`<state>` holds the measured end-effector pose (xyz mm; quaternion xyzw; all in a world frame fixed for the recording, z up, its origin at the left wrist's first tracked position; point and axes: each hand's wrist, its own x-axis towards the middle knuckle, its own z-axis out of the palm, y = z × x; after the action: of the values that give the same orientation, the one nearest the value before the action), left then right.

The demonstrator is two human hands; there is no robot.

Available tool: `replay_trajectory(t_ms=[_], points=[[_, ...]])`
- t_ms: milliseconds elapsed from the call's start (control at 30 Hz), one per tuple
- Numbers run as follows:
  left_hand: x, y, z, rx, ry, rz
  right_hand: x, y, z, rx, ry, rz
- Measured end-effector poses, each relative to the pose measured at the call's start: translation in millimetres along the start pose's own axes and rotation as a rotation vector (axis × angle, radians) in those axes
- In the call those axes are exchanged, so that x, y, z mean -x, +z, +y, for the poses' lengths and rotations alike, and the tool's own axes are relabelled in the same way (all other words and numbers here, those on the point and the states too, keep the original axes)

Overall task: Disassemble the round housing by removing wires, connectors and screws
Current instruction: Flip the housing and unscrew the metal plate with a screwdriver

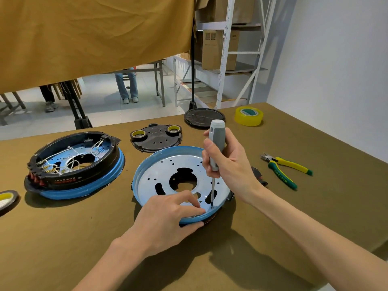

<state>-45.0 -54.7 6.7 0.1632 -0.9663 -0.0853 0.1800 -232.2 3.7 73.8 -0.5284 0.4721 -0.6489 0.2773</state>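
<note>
Right hand: the right hand [227, 162] is wrapped round the grey handle of a screwdriver [216, 148], fingers curled on the grip, thumb along its near side; the tool stands nearly upright
Screwdriver tip: the thin shaft runs down to a point near the front rim of the round housing [178, 177]; the tip sits on the metal plate there; a screw under it is too small to make out
Left hand: the left hand [168, 219] grips the front edge of the round housing, thumb under the blue rim, fingers curled over onto the plate, fingertips just beside the screwdriver tip
Round housing: blue-rimmed dish with a pale perforated metal plate and a large cut-out in the middle; it lies flat on the olive cloth table [315, 206], in front of the person, between both hands
Second housing: to the left, another blue-rimmed unit [75, 164] with a black ring on top, white wires and connectors loose inside
Black plate: behind the round housing, a black plastic plate [156, 138] carries two tape rolls
Black disc: a round black disc [204, 118] lies farther back, near the table edge
Yellow tape: a roll of yellow tape [248, 116] sits to the right of the disc
Pliers: green-and-yellow pliers [283, 170] lie to the right, well apart from the right hand; a small black part [259, 175] lies between them and the wrist
</note>
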Motion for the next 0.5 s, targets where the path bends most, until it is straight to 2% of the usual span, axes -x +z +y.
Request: replay_trajectory(t_ms=[167, 333, 500], points=[[-0.3, -3.1, -1.3, -0.030, 0.072, 0.025, -7.0, 0.3, -16.9, 0.042, -0.053, -0.039], [1.0, -17.6, -7.9, -0.083, 0.131, 0.180, -10.5, -21.0, -36.7, 0.095, -0.059, 0.023], [0.1, -25.7, -10.7, -0.150, 0.146, 0.255, -14.3, -33.8, -59.2, 0.212, -0.271, 0.084]])
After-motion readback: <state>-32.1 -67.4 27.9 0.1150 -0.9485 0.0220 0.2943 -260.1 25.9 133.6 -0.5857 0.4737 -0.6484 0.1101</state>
